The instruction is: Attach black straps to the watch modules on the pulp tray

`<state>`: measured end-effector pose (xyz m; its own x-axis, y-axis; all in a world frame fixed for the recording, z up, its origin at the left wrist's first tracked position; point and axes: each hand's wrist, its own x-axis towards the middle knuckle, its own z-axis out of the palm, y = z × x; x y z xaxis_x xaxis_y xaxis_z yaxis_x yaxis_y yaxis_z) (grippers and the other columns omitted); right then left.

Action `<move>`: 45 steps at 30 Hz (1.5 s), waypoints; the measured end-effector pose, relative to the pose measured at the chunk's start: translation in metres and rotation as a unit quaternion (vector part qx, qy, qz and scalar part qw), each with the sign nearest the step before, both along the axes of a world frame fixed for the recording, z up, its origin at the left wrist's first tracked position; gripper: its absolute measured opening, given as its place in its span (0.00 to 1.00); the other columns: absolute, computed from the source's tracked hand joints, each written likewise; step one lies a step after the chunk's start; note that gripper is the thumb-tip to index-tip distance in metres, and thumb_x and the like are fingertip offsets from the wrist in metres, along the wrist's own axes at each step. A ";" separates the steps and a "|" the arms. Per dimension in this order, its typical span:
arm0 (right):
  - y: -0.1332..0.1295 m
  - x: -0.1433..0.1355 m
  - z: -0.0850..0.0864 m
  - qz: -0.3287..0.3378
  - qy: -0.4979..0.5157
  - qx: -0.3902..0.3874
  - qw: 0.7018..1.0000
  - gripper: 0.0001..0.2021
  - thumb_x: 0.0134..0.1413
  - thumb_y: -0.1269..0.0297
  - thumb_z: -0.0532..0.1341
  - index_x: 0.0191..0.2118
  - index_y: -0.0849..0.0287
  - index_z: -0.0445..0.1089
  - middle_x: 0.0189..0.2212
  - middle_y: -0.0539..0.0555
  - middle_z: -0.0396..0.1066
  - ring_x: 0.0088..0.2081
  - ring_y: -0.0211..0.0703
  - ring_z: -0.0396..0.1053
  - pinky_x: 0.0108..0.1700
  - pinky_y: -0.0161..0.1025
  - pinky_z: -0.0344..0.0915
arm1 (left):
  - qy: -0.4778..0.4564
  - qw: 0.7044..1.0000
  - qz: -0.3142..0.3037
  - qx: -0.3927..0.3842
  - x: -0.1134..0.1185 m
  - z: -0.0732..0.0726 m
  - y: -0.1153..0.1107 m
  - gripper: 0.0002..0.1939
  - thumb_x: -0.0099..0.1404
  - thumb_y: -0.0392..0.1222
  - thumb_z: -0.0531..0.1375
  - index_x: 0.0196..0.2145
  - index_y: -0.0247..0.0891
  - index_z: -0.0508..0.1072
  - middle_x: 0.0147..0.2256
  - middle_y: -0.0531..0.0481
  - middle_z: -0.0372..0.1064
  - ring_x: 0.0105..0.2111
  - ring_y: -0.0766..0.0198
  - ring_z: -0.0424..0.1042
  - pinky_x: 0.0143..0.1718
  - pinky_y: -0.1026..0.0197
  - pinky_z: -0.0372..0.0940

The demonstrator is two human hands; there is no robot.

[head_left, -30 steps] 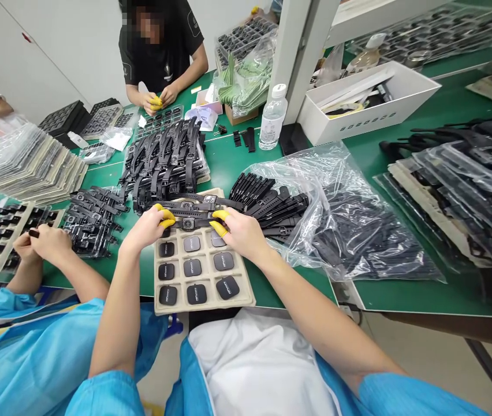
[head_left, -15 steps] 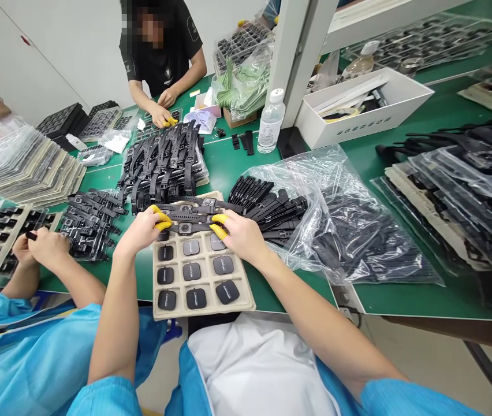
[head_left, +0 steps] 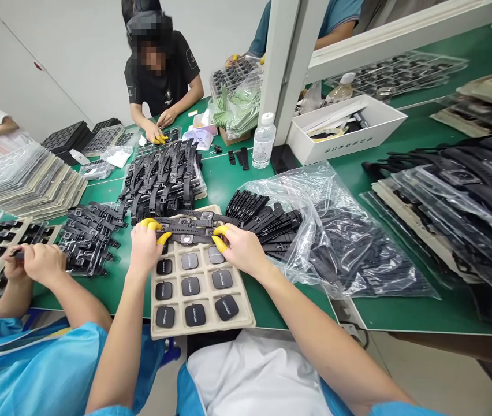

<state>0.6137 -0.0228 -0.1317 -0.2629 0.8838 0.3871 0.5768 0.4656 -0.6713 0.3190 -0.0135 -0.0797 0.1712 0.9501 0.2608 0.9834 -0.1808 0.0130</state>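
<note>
A black smartwatch (head_left: 186, 238) with its strap stretched sideways lies over the upper part of a beige moulded tray (head_left: 246, 309). My left hand (head_left: 145, 248) pinches its left strap end, thumb and finger in yellow finger cots. At the other end, my right hand (head_left: 242, 249), also in yellow cots, grips the strap between thumb and finger. Just behind it, more strapped watches (head_left: 206, 216) rest across the tray's far rows. Square black watch faces (head_left: 194, 315) sit in the nearer compartments, one turned askew at the front right.
Loose black straps (head_left: 267, 222) spill from a clear plastic bag (head_left: 358, 248) on the right. Beyond the tray rises a pile of strapped watches (head_left: 161, 176). A water bottle (head_left: 264, 141) stands by a white box (head_left: 350, 130). A co-worker's hands (head_left: 42, 263) work at left.
The camera view has tilted, so the scene sits lower in the picture. My left hand has shifted slightly inward along the strap; both hands keep hold of the watch.
</note>
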 end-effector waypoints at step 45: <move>0.032 0.054 0.020 -0.038 0.568 -0.151 0.808 0.19 0.58 0.45 0.67 0.39 0.50 0.60 0.21 0.40 0.57 0.16 0.31 0.48 0.17 0.32 0.46 | -0.167 0.982 -0.018 -0.083 0.020 0.069 -0.021 0.16 0.68 0.50 0.61 0.49 0.40 0.73 0.42 0.43 0.79 0.40 0.51 0.79 0.39 0.54 0.73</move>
